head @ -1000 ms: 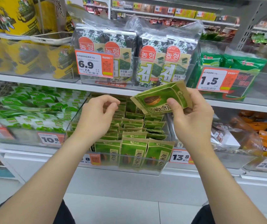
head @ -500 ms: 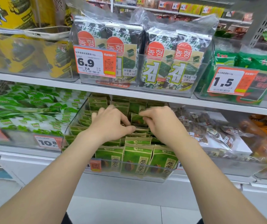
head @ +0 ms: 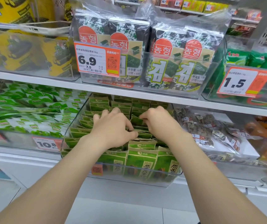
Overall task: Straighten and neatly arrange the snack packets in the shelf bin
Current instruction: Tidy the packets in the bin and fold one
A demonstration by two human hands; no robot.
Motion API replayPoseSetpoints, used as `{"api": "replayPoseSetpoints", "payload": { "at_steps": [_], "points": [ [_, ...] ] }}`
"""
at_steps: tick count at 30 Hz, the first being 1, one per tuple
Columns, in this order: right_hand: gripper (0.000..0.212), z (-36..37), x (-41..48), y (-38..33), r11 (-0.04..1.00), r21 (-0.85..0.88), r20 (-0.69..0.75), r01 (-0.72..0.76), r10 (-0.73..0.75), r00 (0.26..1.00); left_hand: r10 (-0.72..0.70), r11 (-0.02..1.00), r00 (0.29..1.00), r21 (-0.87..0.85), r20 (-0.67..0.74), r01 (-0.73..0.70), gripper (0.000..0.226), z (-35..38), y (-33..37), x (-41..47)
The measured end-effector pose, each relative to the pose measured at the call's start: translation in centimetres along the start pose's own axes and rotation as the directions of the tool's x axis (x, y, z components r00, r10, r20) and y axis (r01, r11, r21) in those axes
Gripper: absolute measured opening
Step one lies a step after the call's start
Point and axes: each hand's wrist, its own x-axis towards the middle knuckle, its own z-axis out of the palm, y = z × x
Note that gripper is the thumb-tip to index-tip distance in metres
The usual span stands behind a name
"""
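With the right hand (head: pixel 160 125), mid-frame, pinching a tilted packet (head: pixel 136 121) by its top. With the left hand (head: pixel 113 126), digging among the snack packets (head: pixel 141 160); cannot tell if holding any. All in the clear bin (head: pixel 73 122), lower middle. Likely light, crinkly, slippy: pinch flat top edges.

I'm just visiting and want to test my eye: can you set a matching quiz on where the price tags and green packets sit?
Things:
1. 6.9 tag
2. 1.5 tag
3. 10.8 tag
4. green packets

Places:
A. lower shelf, left
B. upper shelf, right
C. in the clear bin
D. upper shelf, middle

Pairs: 1-D, 2-B, 3-A, 4-C
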Motion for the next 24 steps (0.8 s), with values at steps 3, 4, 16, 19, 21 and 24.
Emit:
{"api": "replayPoseSetpoints", "payload": {
  "at_steps": [3, 4, 16, 19, 21, 24],
  "points": [
    [0.04, -0.3, -0.6, -0.3, 1.0, 0.015, 0.081, 0.019, -0.021, 0.996, 0.008, 1.0, 1.0, 0.011, 0.014, -0.008, 0.038, 0.0, 0.0, 0.0],
    [0.044, -0.8, -0.9, -0.3, 0.996, 0.079, 0.071, 0.047, -0.053, 0.996, 0.014, 1.0, 1.0, 0.017, 0.028, -0.014, 0.042, 0.0, -0.1, 0.0],
    [0.01, -0.8, -0.5, -0.5, 0.96, -0.241, 0.076, 0.145, -0.13, 0.989, 0.026, 0.999, 0.999, 0.021, 0.038, -0.026, 0.035, 0.4, -0.2, -0.6],
    [0.021, -1.3, 0.4, -1.2, 0.936, -0.323, 0.165, 0.142, -0.092, 0.982, 0.023, 1.0, 0.999, 0.015, 0.041, -0.024, 0.032, 0.3, -0.1, -0.6],
    [0.013, -1.2, 0.6, -1.5, 0.899, -0.4, 0.197, 0.178, -0.106, 0.975, 0.023, 1.0, 0.999, 0.013, 0.037, -0.024, 0.032, 0.3, -0.1, -0.7],
    [0.011, -0.9, 0.4, -1.3, 0.856, -0.467, 0.156, 0.224, -0.169, 0.973, 0.026, 0.999, 0.999, 0.019, 0.02, -0.026, 0.036, 0.4, -0.2, -0.9]
  ]
}}
